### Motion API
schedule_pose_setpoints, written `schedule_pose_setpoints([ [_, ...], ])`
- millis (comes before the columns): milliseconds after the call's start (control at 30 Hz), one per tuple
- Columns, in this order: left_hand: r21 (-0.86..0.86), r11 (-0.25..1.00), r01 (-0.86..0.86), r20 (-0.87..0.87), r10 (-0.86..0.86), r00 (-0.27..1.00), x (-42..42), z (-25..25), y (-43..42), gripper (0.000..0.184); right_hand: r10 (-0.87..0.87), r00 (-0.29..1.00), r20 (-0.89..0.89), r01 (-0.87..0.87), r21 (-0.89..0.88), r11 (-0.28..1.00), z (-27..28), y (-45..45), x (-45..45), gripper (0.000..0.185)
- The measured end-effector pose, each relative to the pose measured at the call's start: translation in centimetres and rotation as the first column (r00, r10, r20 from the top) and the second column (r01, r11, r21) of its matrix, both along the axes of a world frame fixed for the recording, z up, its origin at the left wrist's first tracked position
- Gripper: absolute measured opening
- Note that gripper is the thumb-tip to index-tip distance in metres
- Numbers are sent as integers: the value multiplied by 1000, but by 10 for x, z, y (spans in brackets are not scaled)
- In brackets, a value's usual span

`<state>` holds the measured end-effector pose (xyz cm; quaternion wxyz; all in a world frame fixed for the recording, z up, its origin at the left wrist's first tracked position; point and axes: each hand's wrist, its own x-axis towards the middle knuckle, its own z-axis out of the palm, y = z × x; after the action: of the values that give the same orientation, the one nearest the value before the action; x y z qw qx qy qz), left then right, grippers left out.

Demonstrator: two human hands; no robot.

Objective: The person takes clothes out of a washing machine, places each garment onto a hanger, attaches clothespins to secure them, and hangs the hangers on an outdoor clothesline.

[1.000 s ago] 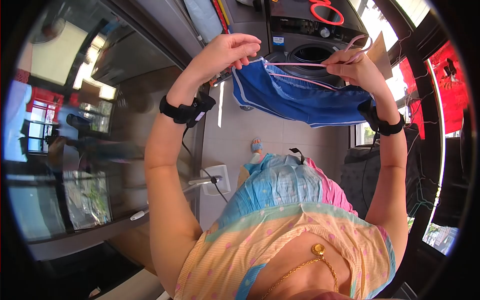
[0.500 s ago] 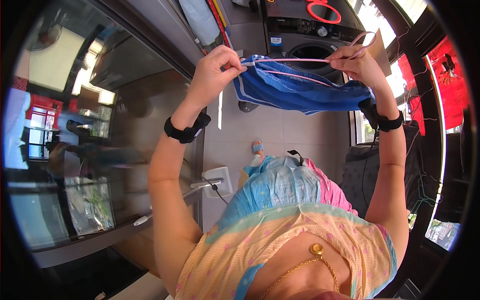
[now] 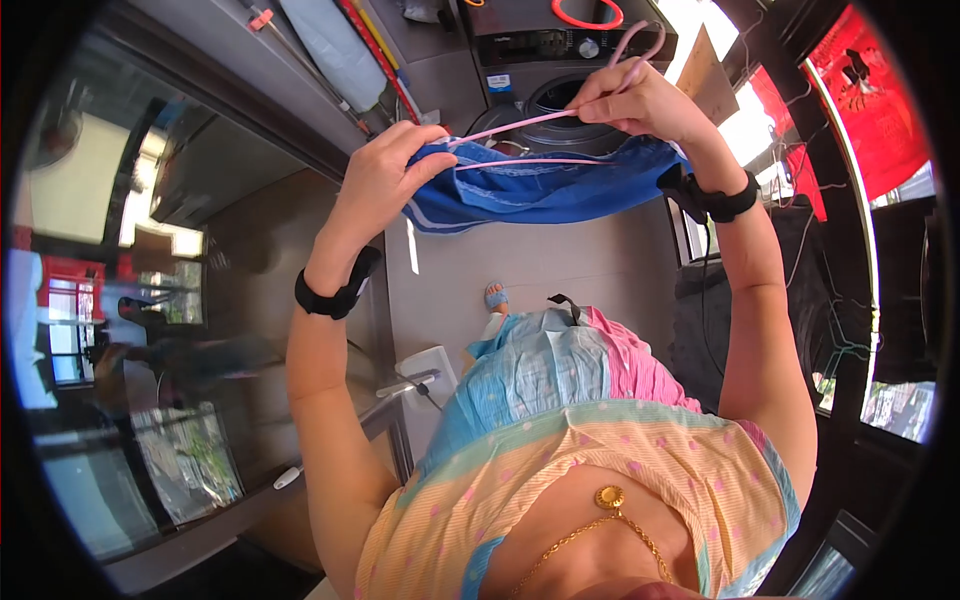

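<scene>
A blue garment with white stripes [image 3: 540, 195] hangs stretched in front of me, its upper edge gathered. My left hand [image 3: 385, 180] is closed on its left corner, thumb and fingers pinching the edge. My right hand [image 3: 645, 105] grips a thin pink clothes hanger [image 3: 525, 126] near its hook, which loops up above the fingers. One pink bar slopes from there down to my left fingers; the other runs along the garment's opening. Whether the left fingers also pinch the hanger's end cannot be made out. The garment's right end lies below my right wrist.
A dark front-loading washing machine [image 3: 565, 100] stands behind the garment, with a red ring [image 3: 588, 12] on top. Long poles [image 3: 380, 60] lean at the back left. A glass door [image 3: 180, 330] lines the left; a dark grey cloth [image 3: 740, 310] hangs at the right.
The view has shifted, and both hands and garment sit further left in it. The upper hanger bar now slopes up towards my right hand. My left fingers have wrapped further over the corner.
</scene>
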<state>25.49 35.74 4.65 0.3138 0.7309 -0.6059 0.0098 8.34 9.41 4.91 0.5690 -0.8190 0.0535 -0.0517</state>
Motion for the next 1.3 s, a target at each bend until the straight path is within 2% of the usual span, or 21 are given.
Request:
schedule_pose_setpoints([
  [33, -10, 1000, 6, 89, -5, 996, -5, -1, -5, 24, 12, 1000, -6, -12, 11, 1000, -1, -1, -1, 18],
  [133, 16, 1000, 12, 82, -13, 997, -8, -10, -12, 20, 39, 999, -29, -40, -14, 999, 0, -1, -10, 27],
  [200, -7, 1000, -10, -20, 10, 1000, -7, -9, -12, 17, 42, 999, -13, -42, -8, 999, 1, -2, -22, 34],
  [233, -4, 1000, -29, -88, 29, 996, -6, -7, -9, 17, 95, 988, 124, -92, -35, 995, -4, -12, -32, 46],
  [267, 5, 999, -50, -156, 50, 986, -3, -6, -3, 17, 109, 970, 219, -86, -111, 990, -14, -34, -39, 51],
  [333, -26, 997, -73, -259, 64, 964, 8, -4, 7, 18, -87, 972, 219, 130, -189, 973, -35, -64, -65, 54],
  [367, -2, 996, -87, -271, 83, 959, 13, -2, 11, 21, -124, 967, 224, 164, -168, 972, -46, -73, -76, 48],
  [467, 10, 996, -92, -281, 91, 955, 16, 5, 12, 23, -256, 967, -1, 255, -76, 964, -56, -82, -98, 36],
  [500, 37, 994, -99, -307, 106, 946, 18, 5, 12, 24, -263, 962, 69, 266, -43, 963, -63, -80, -99, 27],
  [600, 31, 997, -71, -336, 78, 939, 26, -2, 7, 25, -397, 911, 115, 357, 268, 895, -78, -75, -102, 26],
  [733, 51, 998, -48, -312, 61, 948, 26, 0, 5, 27, -513, 855, 79, 389, 556, 734, -89, -83, -112, 23],
  [867, 32, 998, -51, -317, 59, 947, 29, 1, 13, 27, -562, 823, 83, 389, 639, 664, -106, -96, -130, 17],
  [1000, 1, 999, -41, -382, 38, 923, 34, -3, 18, 26, -557, 829, 48, 398, 649, 648, -99, -88, -141, 15],
  [1100, -9, 999, -33, -411, 26, 911, 34, -7, 18, 25, -579, 815, 6, 505, 484, 715, -101, -91, -137, 21],
  [1133, -10, 999, -30, -421, 23, 907, 32, -8, 17, 25, -643, 763, 70, 609, 259, 750, -97, -92, -136, 25],
  [1167, -10, 999, -33, -429, 26, 903, 31, -9, 15, 24, -681, 716, 154, 686, 26, 727, -89, -95, -135, 29],
  [1200, -6, 999, -46, -437, 38, 899, 30, -10, 15, 24, -689, 681, 249, 732, -195, 653, -77, -94, -129, 33],
  [1233, 0, 999, -48, -446, 43, 894, 31, -12, 14, 22, -657, 672, 342, 740, -311, 596, -54, -79, -124, 37],
  [1267, -1, 999, -32, -424, 29, 905, 30, -13, 12, 21, -614, 699, 367, 715, -352, 604, -33, -61, -115, 35],
  [1300, 2, 1000, -26, -399, 25, 917, 30, -13, 10, 21, -508, 753, 420, 652, -365, 665, -22, -49, -104, 35],
])
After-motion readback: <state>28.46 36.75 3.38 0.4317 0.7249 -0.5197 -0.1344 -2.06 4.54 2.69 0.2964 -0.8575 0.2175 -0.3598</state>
